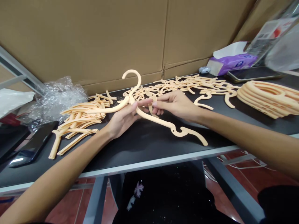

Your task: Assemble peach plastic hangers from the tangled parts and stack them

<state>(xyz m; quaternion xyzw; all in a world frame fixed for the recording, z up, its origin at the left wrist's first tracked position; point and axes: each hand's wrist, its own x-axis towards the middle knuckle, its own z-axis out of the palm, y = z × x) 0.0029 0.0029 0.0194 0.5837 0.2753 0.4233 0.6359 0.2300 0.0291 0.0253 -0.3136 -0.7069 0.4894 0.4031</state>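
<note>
We hold a peach plastic clothes hanger (158,120) in both hands, over a dark table (140,149) with a pale metal edge. Our left hand (121,119) and right hand (177,104) come in from either side and are close together, nearly meeting at the fingertips, with the hanger gripped between them. The hanger's hook rises toward the back of the table, one arm reaches left past our left hand, and the other slants down to the right, ending in a notched tip above the tabletop. A small curved piece of the same plastic (151,107) sits by our right fingers, but we cannot tell whether it is held or lies behind them.

To the left, a heap of long loose hanger pieces (77,119) lies on the table, with crumpled bubble wrap (58,99) behind it and a dark phone (35,144) near the table's left edge. More pieces (187,84) are scattered along the back of the table. To the right sits a neat stack of hangers (268,99). Beyond it are a second phone (254,74), a purple tissue packet (233,62), and a clear plastic bag (280,46). A large sheet of brown cardboard (93,37) stands behind the table.
</note>
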